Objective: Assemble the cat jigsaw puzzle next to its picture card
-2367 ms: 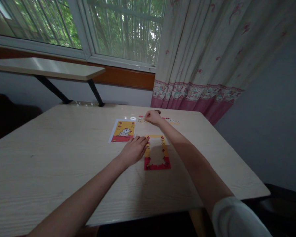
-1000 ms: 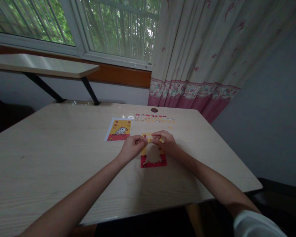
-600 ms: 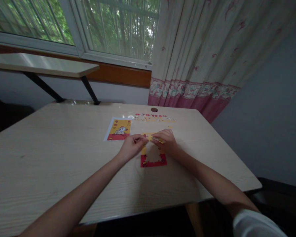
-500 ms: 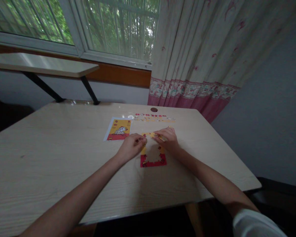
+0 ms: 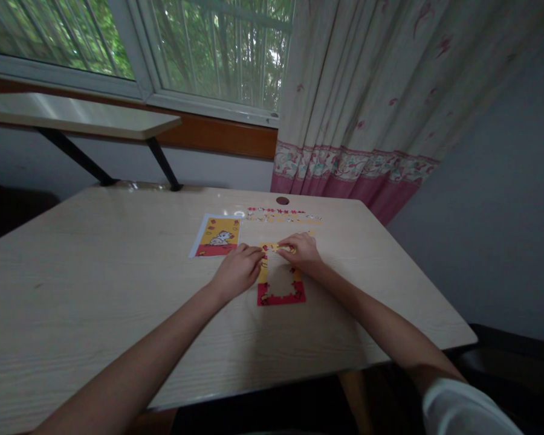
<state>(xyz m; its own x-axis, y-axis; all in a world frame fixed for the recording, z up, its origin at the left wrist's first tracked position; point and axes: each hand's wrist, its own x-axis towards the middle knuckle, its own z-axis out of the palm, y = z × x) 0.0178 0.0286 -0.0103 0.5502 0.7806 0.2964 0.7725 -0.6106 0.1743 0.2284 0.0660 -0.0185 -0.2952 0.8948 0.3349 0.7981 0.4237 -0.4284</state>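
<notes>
A partly built jigsaw frame [image 5: 281, 296], yellow at the top and red at the bottom with a hollow middle, lies on the pale wooden table [image 5: 95, 290]. My left hand [image 5: 238, 270] rests with curled fingers on the frame's upper left edge. My right hand [image 5: 301, 251] presses a small yellow puzzle piece [image 5: 286, 248] onto the frame's top edge, fingers pinched on it. A row of loose puzzle pieces [image 5: 281, 215] lies just beyond the hands.
A reference picture card [image 5: 216, 236] with a white animal on yellow and red lies left of the frame. A round cable hole [image 5: 282, 200] sits near the table's far edge. A second table [image 5: 72, 121] stands under the window; a curtain [image 5: 367, 96] hangs behind right.
My right hand came back from the row of loose pieces with a piece and brought it to the frame's top edge. My left hand stayed on the frame's upper left corner.
</notes>
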